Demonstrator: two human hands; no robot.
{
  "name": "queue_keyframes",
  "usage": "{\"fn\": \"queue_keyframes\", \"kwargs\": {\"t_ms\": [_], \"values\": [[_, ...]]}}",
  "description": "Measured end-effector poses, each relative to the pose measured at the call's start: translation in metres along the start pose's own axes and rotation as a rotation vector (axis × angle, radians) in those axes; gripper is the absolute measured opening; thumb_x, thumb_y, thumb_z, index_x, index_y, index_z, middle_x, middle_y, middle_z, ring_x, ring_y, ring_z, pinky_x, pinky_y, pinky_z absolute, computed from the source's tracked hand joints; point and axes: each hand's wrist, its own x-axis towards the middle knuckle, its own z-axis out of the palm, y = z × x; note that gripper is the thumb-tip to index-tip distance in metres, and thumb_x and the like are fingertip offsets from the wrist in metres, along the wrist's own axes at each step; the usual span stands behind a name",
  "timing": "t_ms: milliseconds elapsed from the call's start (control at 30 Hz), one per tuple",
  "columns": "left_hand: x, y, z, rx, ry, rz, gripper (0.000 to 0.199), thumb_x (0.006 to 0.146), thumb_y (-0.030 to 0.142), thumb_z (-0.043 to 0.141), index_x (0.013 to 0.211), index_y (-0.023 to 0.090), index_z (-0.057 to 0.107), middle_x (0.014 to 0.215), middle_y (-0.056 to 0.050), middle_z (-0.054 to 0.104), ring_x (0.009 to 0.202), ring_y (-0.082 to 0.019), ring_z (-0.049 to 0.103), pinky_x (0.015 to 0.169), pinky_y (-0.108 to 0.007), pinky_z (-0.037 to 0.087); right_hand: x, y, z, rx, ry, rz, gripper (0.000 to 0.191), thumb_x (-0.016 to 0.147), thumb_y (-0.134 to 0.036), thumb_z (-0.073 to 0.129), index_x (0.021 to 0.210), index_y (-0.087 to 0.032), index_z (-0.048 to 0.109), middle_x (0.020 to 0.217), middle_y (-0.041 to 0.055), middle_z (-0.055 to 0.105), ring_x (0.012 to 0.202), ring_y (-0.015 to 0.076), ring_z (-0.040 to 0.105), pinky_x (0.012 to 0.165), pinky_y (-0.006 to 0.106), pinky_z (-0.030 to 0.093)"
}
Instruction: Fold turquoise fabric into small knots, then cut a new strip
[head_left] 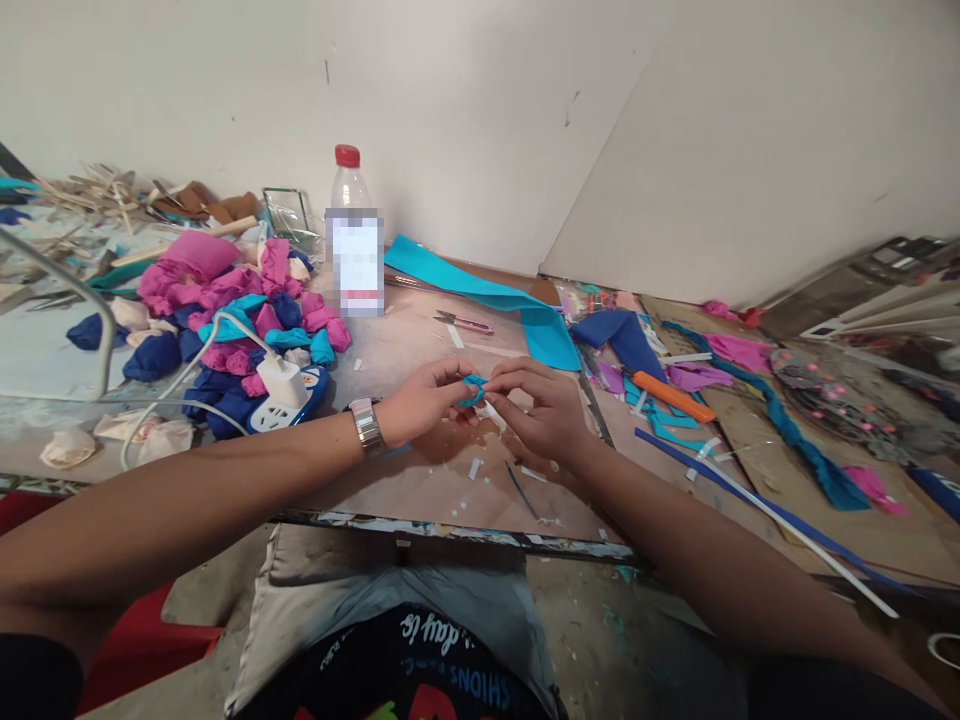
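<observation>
Between my two hands, above the middle of the table, is a small bunched piece of turquoise fabric (473,390). My left hand (429,402), with a watch on its wrist, pinches the piece from the left side. From the right, the fingertips of my right hand (541,405) close on the same piece. Most of the fabric is covered by my fingers. Beyond my hands a long turquoise fabric strip (480,288) lies across the table, near a pair of pink thread snips (466,323).
At left lies a heap of pink, blue and cream fabric pieces (210,285), beside a power strip (289,405) with a white charger and cable. A red-capped bottle (354,240) stands behind. An orange-handled cutter (673,396) and fabric scraps lie at right. Walls bound the back.
</observation>
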Motion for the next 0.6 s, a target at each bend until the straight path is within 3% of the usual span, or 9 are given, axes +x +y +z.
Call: {"fn": "queue_keyframes", "kwargs": {"t_ms": [367,600], "values": [[-0.0011,-0.0008,-0.001,-0.072,0.011,0.063,0.026,0.085,0.03,0.075,0.101,0.018,0.059,0.089,-0.001,0.07,0.072,-0.015,0.074,0.069,-0.027,0.056,-0.0008,0.0037,0.0001,0.009,-0.022,-0.037,0.008,0.096,-0.025,0.071,0.095,-0.025,0.079,0.097,0.0073,0.079,0.087,0.0188,0.075,0.081,0.034,0.063],[0.0002,-0.0026,-0.0016,-0.071,0.015,0.098,0.025,0.083,0.03,0.077,0.092,0.015,0.06,0.085,0.0,0.068,0.069,-0.013,0.071,0.071,-0.026,0.055,-0.0016,0.0045,0.0011,0.001,-0.012,-0.077,0.009,0.096,-0.02,0.07,0.096,-0.024,0.078,0.097,0.0075,0.079,0.089,0.0184,0.075,0.083,0.033,0.064]]}}
